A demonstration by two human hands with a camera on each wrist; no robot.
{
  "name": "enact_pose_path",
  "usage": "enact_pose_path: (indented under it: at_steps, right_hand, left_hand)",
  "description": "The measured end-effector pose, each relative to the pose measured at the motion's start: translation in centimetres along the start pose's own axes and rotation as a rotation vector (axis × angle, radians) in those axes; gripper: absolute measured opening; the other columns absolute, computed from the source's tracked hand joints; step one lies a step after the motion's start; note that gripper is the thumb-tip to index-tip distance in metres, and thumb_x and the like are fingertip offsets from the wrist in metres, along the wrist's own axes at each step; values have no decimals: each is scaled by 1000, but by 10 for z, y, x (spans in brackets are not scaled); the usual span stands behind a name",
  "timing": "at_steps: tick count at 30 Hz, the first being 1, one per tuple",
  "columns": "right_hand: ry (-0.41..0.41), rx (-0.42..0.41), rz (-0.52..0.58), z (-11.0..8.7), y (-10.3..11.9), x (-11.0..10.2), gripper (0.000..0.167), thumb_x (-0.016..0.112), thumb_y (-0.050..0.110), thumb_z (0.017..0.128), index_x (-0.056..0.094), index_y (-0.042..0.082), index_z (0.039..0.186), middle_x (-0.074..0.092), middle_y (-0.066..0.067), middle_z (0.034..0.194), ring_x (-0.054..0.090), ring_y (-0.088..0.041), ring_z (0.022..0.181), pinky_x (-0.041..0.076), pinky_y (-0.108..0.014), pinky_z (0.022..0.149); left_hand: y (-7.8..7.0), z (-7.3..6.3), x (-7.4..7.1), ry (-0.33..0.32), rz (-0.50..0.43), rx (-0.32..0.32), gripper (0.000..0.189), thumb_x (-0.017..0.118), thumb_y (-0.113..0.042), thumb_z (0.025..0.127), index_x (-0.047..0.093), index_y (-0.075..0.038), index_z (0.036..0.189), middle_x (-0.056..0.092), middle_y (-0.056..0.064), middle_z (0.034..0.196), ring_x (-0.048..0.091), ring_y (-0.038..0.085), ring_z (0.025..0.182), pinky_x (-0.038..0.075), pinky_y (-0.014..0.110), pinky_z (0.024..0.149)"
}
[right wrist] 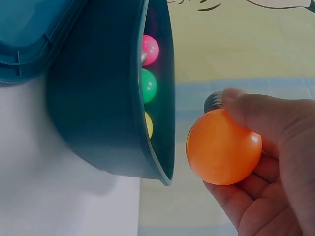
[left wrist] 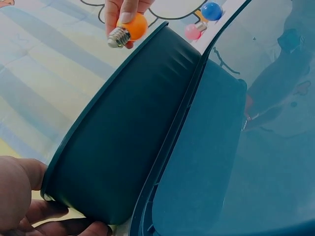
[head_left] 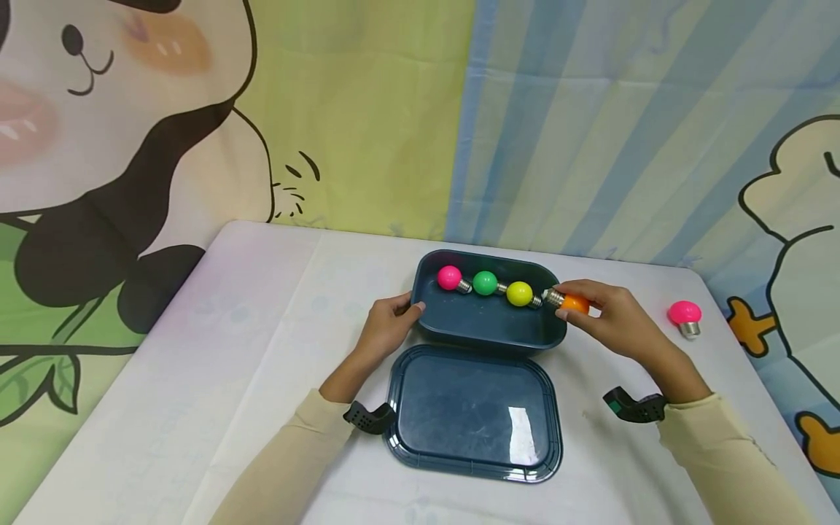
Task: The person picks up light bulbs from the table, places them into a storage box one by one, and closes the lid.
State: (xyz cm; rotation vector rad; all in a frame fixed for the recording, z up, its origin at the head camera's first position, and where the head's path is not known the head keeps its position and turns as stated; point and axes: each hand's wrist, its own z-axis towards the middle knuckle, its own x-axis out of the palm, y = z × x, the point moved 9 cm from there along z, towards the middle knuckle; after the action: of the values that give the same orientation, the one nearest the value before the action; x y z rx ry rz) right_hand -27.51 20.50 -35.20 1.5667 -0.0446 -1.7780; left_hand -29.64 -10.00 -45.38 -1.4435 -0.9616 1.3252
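My right hand (head_left: 613,317) pinches an orange light bulb (right wrist: 224,147) between thumb and fingers, at the right end of a dark blue plastic box (head_left: 485,328). The bulb's metal base points left, toward the box interior. A pink bulb (head_left: 449,277), a green bulb (head_left: 485,283) and a yellow bulb (head_left: 519,294) lie in a row inside the box. At the opposite end, my left hand (head_left: 386,324) grips the box's rim, thumb on top and fingers curled against the outer wall (left wrist: 106,137).
The dark blue lid (head_left: 472,412) lies flat in front of the box. Another pink bulb (head_left: 685,312) lies at the right on the white-covered table (head_left: 275,408). A blue bulb (left wrist: 211,11) shows beside it in the left wrist view. Printed curtains (head_left: 367,109) hang behind.
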Motion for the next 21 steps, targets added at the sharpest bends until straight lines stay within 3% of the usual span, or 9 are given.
enact_pose_path:
  at_steps: [6, 21]
  right_hand:
    - [2, 4, 15, 1, 1, 3, 37, 73, 9, 88, 65, 0, 123, 63, -20, 121, 58, -38, 107, 51, -55, 84]
    - [48, 18, 52, 13, 8, 5, 37, 72, 9, 89, 65, 2, 124, 62, -19, 121, 57, -35, 106, 50, -57, 86]
  left_hand:
    - [0, 0, 0, -3, 7, -8, 46, 59, -27, 98, 55, -1, 136, 64, 10, 125, 62, 19, 105, 53, 35, 87]
    - [-1, -1, -1, -3, 8, -7, 47, 59, -26, 98, 55, 1, 136, 61, 14, 128, 59, 21, 114, 51, 38, 92]
